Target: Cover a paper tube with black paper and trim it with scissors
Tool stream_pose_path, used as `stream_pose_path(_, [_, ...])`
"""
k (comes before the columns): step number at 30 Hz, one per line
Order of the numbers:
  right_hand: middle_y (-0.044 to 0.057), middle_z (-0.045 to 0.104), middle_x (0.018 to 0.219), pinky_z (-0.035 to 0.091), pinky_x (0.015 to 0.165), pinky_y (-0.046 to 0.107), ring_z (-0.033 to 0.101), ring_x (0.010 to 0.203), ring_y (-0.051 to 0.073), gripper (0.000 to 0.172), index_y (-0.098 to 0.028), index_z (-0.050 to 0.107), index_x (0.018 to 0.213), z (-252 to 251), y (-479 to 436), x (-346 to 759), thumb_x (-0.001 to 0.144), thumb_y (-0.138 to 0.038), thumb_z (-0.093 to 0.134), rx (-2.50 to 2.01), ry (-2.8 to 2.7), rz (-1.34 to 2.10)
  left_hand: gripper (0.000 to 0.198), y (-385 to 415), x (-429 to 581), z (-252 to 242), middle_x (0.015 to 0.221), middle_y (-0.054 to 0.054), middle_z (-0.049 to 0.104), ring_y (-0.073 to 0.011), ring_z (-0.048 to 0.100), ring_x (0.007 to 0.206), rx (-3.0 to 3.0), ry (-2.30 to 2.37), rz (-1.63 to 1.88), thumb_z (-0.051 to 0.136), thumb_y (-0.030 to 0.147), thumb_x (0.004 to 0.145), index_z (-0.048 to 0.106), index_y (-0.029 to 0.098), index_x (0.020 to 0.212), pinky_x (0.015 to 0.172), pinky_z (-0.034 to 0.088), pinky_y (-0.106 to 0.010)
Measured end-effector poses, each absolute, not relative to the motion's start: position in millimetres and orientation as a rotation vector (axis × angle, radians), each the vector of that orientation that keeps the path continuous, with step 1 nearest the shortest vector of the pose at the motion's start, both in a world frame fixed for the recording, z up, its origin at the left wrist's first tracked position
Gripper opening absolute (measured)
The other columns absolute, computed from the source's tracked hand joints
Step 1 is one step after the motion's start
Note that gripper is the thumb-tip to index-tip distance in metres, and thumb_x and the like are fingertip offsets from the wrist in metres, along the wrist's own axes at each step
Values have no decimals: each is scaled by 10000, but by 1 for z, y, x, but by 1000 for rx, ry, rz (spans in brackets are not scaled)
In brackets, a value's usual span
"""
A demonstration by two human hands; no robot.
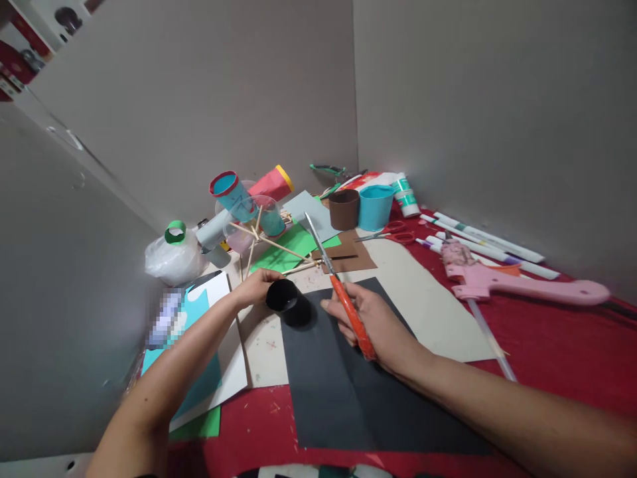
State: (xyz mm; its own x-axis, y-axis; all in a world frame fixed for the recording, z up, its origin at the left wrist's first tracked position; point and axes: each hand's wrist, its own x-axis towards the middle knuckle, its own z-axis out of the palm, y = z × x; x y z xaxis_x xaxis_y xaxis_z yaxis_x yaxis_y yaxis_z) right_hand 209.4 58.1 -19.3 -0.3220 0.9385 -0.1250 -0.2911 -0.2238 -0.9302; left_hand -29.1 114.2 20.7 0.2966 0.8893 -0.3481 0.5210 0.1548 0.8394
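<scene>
My left hand [256,287] is closed around a short black paper tube [287,302], which stands on the upper left corner of a black paper sheet [343,392]. My right hand [371,325] grips orange-handled scissors [343,302]. Their blades point up and away to the left, over the table and past the tube. The hand rests on the black sheet just right of the tube.
A model of paper cups on wooden sticks [249,212] stands behind the tube. Brown cup [343,209], teal cup [375,207], glue bottle [405,196], red scissors [391,232], markers [488,245] and pink glue gun [517,282] lie right. A plastic bag [172,259] sits left.
</scene>
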Motion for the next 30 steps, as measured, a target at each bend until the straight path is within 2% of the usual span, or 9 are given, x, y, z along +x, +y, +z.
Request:
stream_pose_path(9, [-140,353,433,234,324,163,312,336,59,484,-251,433,748,-20,52,210,669,-542,812,-972,-1105,1777,230,123,-22,17,678,-33,720,-149,619,635,1404,1353,336,802,370,684,769,145,719,641,471,-246])
stream_pose_path(14, [-142,341,449,235,322,159,306,338,52,499,-247,434,743,-16,50,209,663,-558,816,-975,-1108,1780,250,118,-17,21,559,5,629,-105,515,528,1363,1305,274,818,348,681,721,130,609,556,409,-231])
stream_pose_path(20, [-138,373,455,285,329,182,339,347,68,479,-250,437,748,-14,51,210,662,-491,841,-968,-1115,1719,392,108,-12,32,477,50,502,-65,362,459,1342,1186,271,848,439,667,632,145,525,469,291,-218])
stream_pose_path(22, [-138,386,449,294,330,190,336,344,73,462,-251,454,774,-14,52,210,674,-489,837,-963,-1126,1705,391,105,-11,32,489,46,515,-63,376,467,1309,1158,277,867,441,646,639,144,534,481,310,-215])
stream_pose_path(27, [-126,427,466,283,344,190,361,354,69,478,-247,453,750,-11,51,212,659,-470,867,-939,-1170,1678,357,99,-9,22,603,-25,660,-113,526,513,1175,1148,273,884,460,602,747,142,689,548,434,-250])
stream_pose_path(30, [-125,425,466,272,345,187,371,357,70,489,-246,442,734,-5,49,212,663,-473,869,-915,-1185,1668,343,95,-10,12,587,-32,665,-127,542,496,1124,1169,312,890,457,589,736,160,663,520,439,-256])
